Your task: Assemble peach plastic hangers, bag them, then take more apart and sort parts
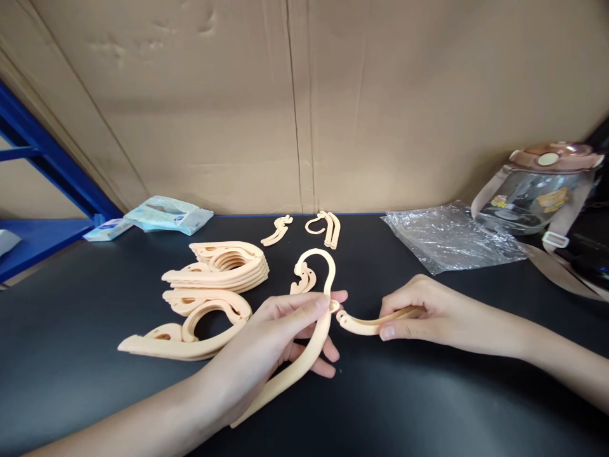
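Two bare hands meet over a black tabletop (428,406). The left hand (280,324) pinches one pale hook-and-arm piece (311,348) at its joint between thumb and forefinger, other fingers spread beneath. The right hand (419,311) pinches one matching loose arm (359,325), its tip just beside that joint; whether they touch is hard to tell. Tabletop gives room below the right fingers. Left of the left fingers sit two stacks of folded pieces, a nearer stack (190,349) and a farther stack (233,279). Beyond the right fingers: one clear bag (451,238), then one strapped bottle (528,197) with two stickers. Beyond both stacks are two pale-blue packs (169,219), print too small to read. Straight beyond the left fingers, two groups of loose parts (333,233) lie near the far edge, by a cardboard wall (214,108).
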`<act>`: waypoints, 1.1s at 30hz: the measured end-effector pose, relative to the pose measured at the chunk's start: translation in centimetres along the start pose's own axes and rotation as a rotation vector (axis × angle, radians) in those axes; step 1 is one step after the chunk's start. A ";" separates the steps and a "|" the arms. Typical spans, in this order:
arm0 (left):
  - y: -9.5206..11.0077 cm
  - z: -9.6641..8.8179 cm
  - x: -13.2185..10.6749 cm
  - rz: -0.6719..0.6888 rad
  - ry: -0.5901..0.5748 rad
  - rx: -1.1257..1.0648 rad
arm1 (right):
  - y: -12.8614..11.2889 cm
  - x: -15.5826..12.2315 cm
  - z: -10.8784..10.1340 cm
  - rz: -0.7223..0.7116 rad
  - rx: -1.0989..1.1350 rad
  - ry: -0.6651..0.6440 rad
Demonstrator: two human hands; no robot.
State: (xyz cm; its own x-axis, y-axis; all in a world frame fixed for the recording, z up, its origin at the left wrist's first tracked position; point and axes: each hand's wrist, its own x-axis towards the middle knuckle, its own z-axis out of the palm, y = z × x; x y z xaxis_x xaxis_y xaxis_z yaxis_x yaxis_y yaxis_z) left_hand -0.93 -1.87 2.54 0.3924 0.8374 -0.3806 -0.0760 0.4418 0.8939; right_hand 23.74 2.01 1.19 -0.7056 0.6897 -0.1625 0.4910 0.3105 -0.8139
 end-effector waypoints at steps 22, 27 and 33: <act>-0.5 -0.4 0.2 -0.076 -0.147 0.045 | -0.4 -0.5 -0.1 0.029 0.097 0.021; -0.8 -0.2 0.3 -0.050 -0.128 0.079 | -0.6 -0.5 -0.3 0.076 0.082 -0.008; -0.8 0.5 0.2 -0.005 -0.085 0.177 | -1.2 -0.6 -0.4 0.115 0.057 -0.014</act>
State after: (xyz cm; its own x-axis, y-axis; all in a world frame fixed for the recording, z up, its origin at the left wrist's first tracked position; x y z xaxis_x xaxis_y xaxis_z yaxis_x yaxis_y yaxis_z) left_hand -0.38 -2.24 1.84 0.4690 0.8020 -0.3699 0.0850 0.3760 0.9227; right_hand 23.80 1.49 2.49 -0.6536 0.7092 -0.2643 0.5397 0.1919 -0.8197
